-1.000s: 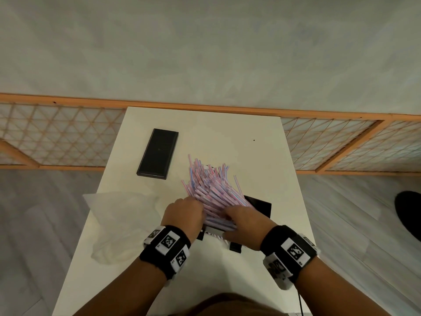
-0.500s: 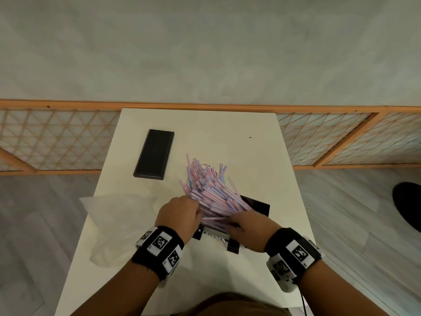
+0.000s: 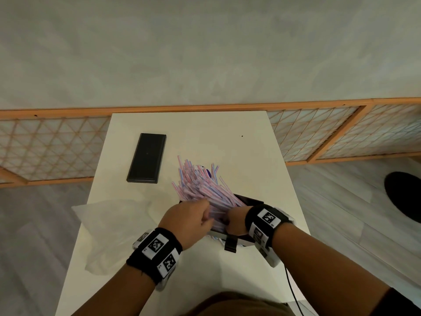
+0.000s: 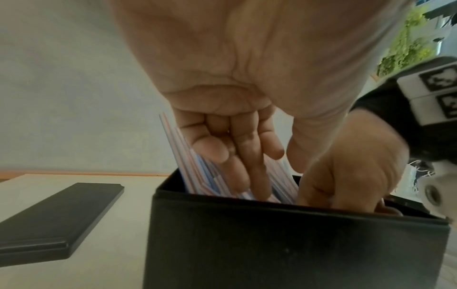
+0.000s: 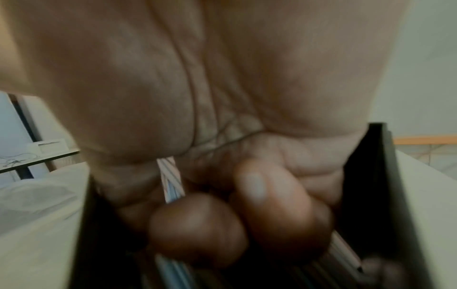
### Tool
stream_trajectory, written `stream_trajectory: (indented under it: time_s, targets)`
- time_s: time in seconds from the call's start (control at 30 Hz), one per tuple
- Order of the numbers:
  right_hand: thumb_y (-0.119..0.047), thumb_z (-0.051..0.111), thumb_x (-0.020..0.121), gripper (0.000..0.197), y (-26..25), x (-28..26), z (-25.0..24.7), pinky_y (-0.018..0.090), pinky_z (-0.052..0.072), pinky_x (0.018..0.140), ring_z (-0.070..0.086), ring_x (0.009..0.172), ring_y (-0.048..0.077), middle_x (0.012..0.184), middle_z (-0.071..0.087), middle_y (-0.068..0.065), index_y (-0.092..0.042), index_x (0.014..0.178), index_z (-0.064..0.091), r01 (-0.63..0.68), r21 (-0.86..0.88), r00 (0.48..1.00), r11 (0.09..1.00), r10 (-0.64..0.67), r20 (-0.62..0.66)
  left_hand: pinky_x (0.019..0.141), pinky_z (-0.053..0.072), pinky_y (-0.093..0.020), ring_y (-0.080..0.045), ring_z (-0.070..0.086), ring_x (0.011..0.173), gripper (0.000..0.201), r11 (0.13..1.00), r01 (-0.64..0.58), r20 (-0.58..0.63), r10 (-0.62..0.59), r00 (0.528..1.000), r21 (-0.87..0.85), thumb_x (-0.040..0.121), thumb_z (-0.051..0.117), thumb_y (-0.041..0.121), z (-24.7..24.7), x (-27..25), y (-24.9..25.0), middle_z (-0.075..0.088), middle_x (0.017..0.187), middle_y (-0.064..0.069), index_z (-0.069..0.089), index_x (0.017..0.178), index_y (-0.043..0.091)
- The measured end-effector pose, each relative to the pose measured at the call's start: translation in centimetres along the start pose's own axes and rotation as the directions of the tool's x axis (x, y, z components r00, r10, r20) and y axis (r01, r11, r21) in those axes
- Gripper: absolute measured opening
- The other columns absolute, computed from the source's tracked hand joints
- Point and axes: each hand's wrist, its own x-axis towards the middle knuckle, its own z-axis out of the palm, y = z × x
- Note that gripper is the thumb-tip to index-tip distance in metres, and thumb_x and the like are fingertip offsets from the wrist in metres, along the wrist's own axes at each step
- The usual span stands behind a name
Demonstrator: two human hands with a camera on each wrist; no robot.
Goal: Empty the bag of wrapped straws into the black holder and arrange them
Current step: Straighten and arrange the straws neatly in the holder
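I've got my left hand (image 3: pixel 190 221) flat-fingered against the near side of the pink-and-blue paper-wrapped straws (image 3: pixel 200 185), my right hand (image 3: pixel 235 221) curled round a few inside the black box-shaped holder (image 4: pixel 284 240) on the counter (image 3: pixel 227 142); the bundle's long axis leans away from me, so both hands sit at its base.

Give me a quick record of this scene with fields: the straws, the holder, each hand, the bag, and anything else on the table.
straws: pink and blue wrapped straws, a leaning bundle, lower ends in the holder
holder: black holder, open top, on the white table
left hand: left hand at the bundle, fingers against the straws
right hand: right hand reaching into the holder, fingers curled round straws
bag: clear plastic bag, crumpled, left of the holder
other: flat black lid, lying apart
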Motion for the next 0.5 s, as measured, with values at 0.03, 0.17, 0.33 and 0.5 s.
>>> stream_trajectory:
  time_s: [0.03, 0.17, 0.33, 0.5]
  targets:
    - [-0.03, 0.042, 0.099, 0.041, 0.0, 0.1, -0.2, 0.041, 0.047, 0.104, 0.059, 0.119, 0.032, 0.129, 0.064, 0.014, -0.009, 0.127, 0.063, 0.001, -0.009, 1.0, 1.0, -0.001, 0.01, 0.066, 0.044, -0.037, -0.022, 0.05, 0.072, 0.026, 1.0, 0.015, 0.03, -0.015, 0.999, 0.021, 0.095, 0.057, 0.041, 0.1, 0.0, -0.1, 0.049, 0.07, 0.004, 0.041, 0.079, 0.027]
    - [-0.035, 0.049, 0.094, 0.04, 0.2, 0.1, -0.8, 0.04, 0.05, 0.1, 0.062, 0.113, 0.033, 0.123, 0.067, 0.015, -0.009, 0.121, 0.065, 0.014, -0.03, 1.0, 0.999, -0.014, 0.017, 0.071, 0.046, -0.036, -0.028, 0.061, 0.084, 0.024, 0.993, 0.029, 0.089, -0.039, 0.995, 0.118, 0.102, 0.047, 0.043, 1.3, 0.2, -0.3, 0.063, 0.087, -0.001, 0.045, 0.089, 0.023]
    - [-0.035, 0.063, 0.087, 0.036, 0.5, -0.5, -0.9, 0.034, 0.056, 0.083, 0.067, 0.096, 0.032, 0.104, 0.071, 0.013, -0.008, 0.109, 0.068, 0.025, -0.045, 0.997, 0.999, -0.028, -0.072, 0.077, 0.048, -0.035, -0.025, 0.066, 0.088, 0.032, 0.988, -0.003, 0.106, -0.014, 0.994, 0.153, 0.105, 0.04, 0.044, 2.3, 0.4, -0.7, 0.072, 0.091, 0.002, 0.062, 0.097, 0.023]
    - [-0.031, 0.065, 0.085, 0.029, 0.3, -1.6, -1.0, 0.034, 0.057, 0.078, 0.067, 0.088, 0.031, 0.097, 0.071, 0.009, -0.012, 0.107, 0.067, 0.086, -0.078, 0.983, 0.993, -0.097, -0.154, 0.078, 0.052, -0.036, -0.026, 0.066, 0.085, 0.032, 0.996, 0.032, 0.126, -0.044, 0.991, 0.089, 0.103, 0.043, 0.045, 2.3, 0.3, -0.9, 0.071, 0.089, 0.0, 0.061, 0.094, 0.021]
